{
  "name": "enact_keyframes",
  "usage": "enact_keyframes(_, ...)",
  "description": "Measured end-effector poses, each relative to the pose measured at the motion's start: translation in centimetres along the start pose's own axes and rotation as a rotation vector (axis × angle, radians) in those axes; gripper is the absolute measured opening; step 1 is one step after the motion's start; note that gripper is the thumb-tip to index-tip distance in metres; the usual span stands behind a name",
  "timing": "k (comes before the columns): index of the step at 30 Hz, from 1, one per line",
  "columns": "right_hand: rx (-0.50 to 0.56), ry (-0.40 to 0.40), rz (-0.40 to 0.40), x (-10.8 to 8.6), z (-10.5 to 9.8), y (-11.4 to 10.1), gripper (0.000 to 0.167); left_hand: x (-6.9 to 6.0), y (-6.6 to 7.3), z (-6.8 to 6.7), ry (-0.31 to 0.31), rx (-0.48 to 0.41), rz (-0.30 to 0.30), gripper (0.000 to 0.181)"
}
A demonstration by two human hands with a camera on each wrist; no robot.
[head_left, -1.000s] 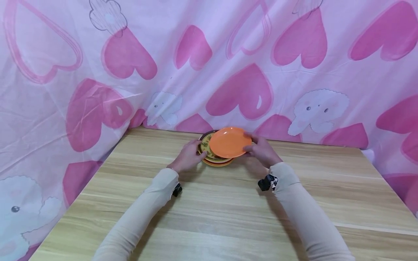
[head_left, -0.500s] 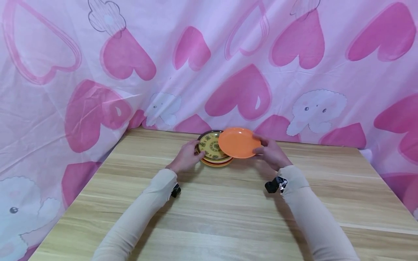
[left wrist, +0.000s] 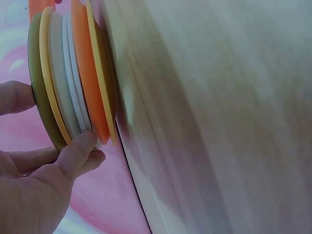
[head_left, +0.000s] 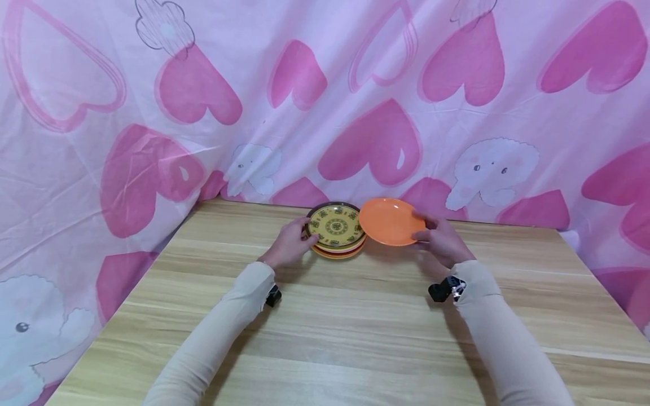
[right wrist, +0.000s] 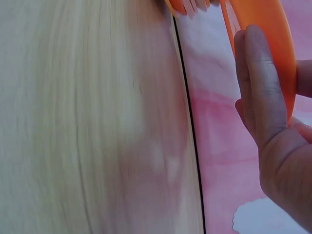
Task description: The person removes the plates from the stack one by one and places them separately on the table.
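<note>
Your right hand (head_left: 440, 239) pinches the orange plate (head_left: 390, 222), held up near the desk's (head_left: 325, 338) far edge, just right of the plate stack (head_left: 336, 226). Your left hand (head_left: 289, 243) grips the stack's side. Best hold the orange plate flat and press the stack softly, so nothing slides.

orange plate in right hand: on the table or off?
Off. Right wrist view shows a gap between the orange plate and table.

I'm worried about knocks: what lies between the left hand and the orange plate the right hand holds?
In the head view, the patterned plate, atop the stack, lies between left hand and orange plate.
</note>
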State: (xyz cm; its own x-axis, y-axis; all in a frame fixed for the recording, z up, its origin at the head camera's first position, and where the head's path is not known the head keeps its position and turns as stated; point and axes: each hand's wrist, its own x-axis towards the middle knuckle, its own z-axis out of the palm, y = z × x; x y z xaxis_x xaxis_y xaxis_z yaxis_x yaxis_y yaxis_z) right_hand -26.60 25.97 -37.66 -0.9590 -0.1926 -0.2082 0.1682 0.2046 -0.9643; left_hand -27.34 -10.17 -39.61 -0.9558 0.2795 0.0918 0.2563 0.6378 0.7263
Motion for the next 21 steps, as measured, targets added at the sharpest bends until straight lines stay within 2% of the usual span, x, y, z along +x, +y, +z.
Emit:
enact_keyframes(10,-0.059,0.038,0.020,-0.1,-1.6,1.0,0.077,0.0,0.0,0.1,-0.012,-0.012,-0.018,0.062)
enact_keyframes(21,-0.029,0.055,0.094,0.0,-1.7,1.8,0.075,0.1,0.0,0.0,-0.019,-0.023,-0.020,0.061)
